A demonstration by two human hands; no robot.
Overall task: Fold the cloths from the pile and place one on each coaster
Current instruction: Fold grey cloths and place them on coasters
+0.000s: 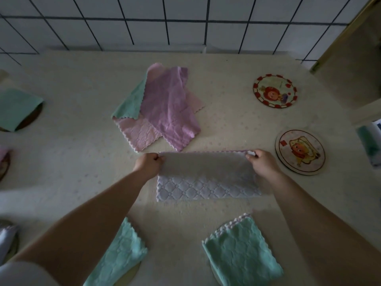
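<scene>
While a cream, finely speckled tablecloth (72, 124) is covering the whole table, a white tiled wall (144, 21) with dark grout is running behind it. Beyond the lavender cloth (206, 182) the pile (162, 108) is lying rumpled: a smooth purple sheet over a pink embossed one and a mint one, all with scalloped edges. The lavender cloth itself is lying in front of the person as a wide rectangle, its near strip showing a quilted diamond weave, its far half being lifted as a smooth flap. Nearer than it, two folded mint cloths are resting, one at the left (121, 254) and one at the right (243, 252), each hiding most of a round coaster. To its right, two round bare coasters are showing cartoon prints, the farther (275, 90) red-bordered, the closer (300, 152) pale-rimmed. Far to its left another folded mint cloth (16, 109) is sitting on a dark round coaster. The left hand (149, 164) is pinching the lavender cloth's far left corner with curled fingers; the right hand (261, 162) is pinching the far right corner likewise.
</scene>
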